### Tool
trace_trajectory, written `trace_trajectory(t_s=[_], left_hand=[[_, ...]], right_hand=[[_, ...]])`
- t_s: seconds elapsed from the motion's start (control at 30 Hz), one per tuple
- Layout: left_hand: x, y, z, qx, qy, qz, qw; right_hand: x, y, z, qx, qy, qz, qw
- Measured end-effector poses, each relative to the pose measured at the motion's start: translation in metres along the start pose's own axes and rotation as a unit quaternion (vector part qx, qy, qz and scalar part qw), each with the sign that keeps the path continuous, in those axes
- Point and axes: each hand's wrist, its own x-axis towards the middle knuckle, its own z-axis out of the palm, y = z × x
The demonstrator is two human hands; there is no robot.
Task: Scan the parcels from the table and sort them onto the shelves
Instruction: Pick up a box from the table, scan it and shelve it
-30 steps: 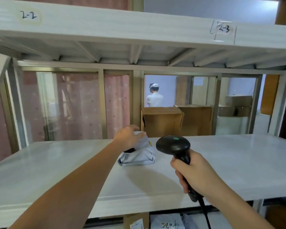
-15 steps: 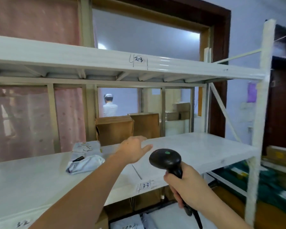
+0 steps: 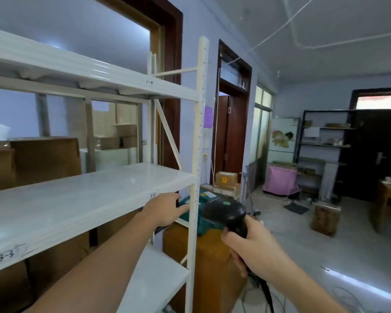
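While the right grip clasps the scanner, the left grip hangs released beside the shelf.

This looks like a small storeroom for parcels, because there are white metal shelves with number labels on the edges, brown cardboard boxes stacked behind them, more boxes on the floor, and maybe a fridge far off.
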Motion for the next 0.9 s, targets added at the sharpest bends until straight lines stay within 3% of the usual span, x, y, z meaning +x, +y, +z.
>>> trace_trajectory(t_s=[0.23, 0.47, 0.9], left_hand=[[0.067, 0.064, 0.074, -0.003, -0.058, 0.055, 0.997], [0.162, 0.088, 0.125, 0.037, -0.087, 0.1, 0.99], [0.342, 0.099, 0.227, 0.058, -0.137, 0.101, 0.984]], right_hand=[[0.01, 0.056, -0.058, 0.027, 0.077, 0.029, 0.996], [0.078, 0.104, -0.086, 0.052, 0.131, 0.049, 0.989], [0.252, 0.179, -0.137, 0.067, 0.14, 0.093, 0.984]])
